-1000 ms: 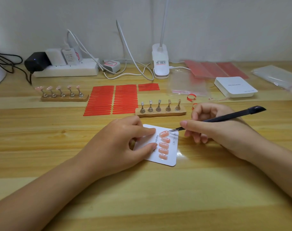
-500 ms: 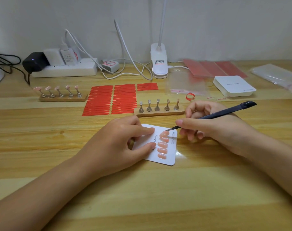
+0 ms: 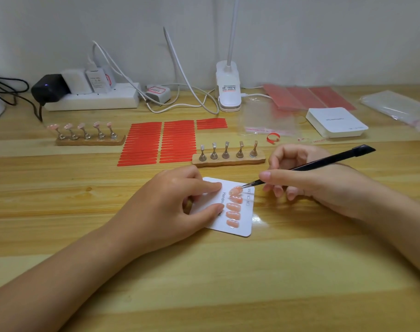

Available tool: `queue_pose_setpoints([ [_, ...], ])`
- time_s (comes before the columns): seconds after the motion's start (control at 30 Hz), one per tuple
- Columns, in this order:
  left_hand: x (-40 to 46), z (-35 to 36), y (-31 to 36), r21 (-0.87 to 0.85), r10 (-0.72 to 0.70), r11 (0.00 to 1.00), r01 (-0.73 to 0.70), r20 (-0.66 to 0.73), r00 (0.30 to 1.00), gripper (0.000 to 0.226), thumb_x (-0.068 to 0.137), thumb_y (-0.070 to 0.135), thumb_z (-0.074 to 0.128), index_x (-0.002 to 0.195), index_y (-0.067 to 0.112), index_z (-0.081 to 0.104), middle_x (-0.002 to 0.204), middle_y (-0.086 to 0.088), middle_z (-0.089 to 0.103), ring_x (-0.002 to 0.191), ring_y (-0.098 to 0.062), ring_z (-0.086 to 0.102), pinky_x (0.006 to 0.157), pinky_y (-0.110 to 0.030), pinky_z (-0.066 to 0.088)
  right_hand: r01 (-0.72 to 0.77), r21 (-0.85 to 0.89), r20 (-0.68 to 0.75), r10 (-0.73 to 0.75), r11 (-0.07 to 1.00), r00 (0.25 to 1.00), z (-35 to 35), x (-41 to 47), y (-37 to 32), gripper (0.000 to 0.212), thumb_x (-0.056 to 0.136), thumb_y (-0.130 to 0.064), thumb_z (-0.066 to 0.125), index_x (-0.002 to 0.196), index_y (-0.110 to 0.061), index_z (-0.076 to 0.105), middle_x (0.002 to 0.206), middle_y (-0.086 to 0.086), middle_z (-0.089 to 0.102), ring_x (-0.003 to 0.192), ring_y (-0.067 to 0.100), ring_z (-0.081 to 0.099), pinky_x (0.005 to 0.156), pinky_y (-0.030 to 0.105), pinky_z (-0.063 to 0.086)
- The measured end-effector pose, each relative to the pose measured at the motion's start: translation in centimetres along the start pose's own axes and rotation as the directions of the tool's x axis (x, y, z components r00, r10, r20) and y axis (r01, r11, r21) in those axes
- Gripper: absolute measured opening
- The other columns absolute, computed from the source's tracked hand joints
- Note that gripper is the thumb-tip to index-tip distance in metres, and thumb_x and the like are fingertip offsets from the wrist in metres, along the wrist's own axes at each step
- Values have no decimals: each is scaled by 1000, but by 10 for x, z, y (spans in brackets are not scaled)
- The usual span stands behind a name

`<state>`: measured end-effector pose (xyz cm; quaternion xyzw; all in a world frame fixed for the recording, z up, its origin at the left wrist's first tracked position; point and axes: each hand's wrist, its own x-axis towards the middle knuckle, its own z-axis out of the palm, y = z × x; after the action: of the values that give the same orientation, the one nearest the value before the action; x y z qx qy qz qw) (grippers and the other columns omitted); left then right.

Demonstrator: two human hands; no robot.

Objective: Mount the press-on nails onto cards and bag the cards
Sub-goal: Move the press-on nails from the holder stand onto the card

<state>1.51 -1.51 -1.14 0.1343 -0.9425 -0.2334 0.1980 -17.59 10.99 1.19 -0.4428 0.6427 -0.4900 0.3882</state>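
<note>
Across the wooden table [image 3: 300,271], little shift over the last second: same layout, only a slight drift of the view

Left hand [image 3: 170,207] still lying over the left half of the card [image 3: 242,226], forefinger and thumb stretched out and pressing it flat, gripping nothing

Right hand [image 3: 311,185] still pinching the black tweezers [image 3: 323,162] between thumb and forefinger, other fingers curled under, tip kept on the top nail [image 3: 235,190]; cannot tell whether the tips clamp that nail or merely press it

Behind, far stand [image 3: 89,141] carrying five more nails, near stand [image 3: 228,160] bare on all five pegs, just behind the card

Beyond the right hand, a stack of blank cards [image 3: 335,123] and clear bags [image 3: 395,106], well apart from the work

On the card itself, a column of five peach nails [image 3: 233,214] down the right half, the top one tilted a little against the rest

Judged from that: seating or straightening of the fifth nail in hand, this card nearly full, bagging not yet begun, and a second set left on the far stand

Readable print: "Handm" on the card, the rest hidden under the thumb; size boxes "XS S M" at its right edge; stack print and red charger labels too small to read
</note>
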Motion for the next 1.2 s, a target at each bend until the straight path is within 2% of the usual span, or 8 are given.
queue_pose_setpoints([
  [0.27,1,0,0,-4,-4,1000,4,-1,1000,36,77,38,61,108,21,69,70,14,44,61,-2,41,55,-11,28,54,2,34,-54,999,998,1,0,1,26,62,-22,71,71,-12,49,61,6,67,48,9,58,42,15,43],
  [0.47,1,0,1,-2,-8,1000,8,2,1000,36,77,37,61,107,21,70,70,13,44,61,-2,41,56,-11,28,84,41,21,-85,996,996,1,0,4,26,63,-22,71,72,-12,48,61,7,67,48,11,61,43,16,45],
  [0.67,1,0,2,8,-3,1000,3,0,1000,36,76,37,61,107,21,70,68,15,42,61,-2,42,56,-12,28,76,203,-44,-68,976,997,-1,2,7,31,55,-25,72,72,-15,48,55,3,65,48,8,61,45,15,47],
  [0.77,1,-1,3,17,5,1000,-5,-1,1000,35,76,37,61,106,20,70,67,18,39,60,0,41,56,-11,28,54,243,-27,-49,969,998,-3,2,8,30,55,-23,71,72,-15,48,51,1,62,49,7,62,43,14,47],
  [1.2,1,-1,3,37,19,999,-19,-3,1000,34,76,39,60,102,19,70,65,21,39,63,6,43,59,-7,29,-11,171,17,9,985,1000,-1,4,6,28,58,-23,71,73,-16,48,52,-1,63,56,8,65,48,14,49],
])
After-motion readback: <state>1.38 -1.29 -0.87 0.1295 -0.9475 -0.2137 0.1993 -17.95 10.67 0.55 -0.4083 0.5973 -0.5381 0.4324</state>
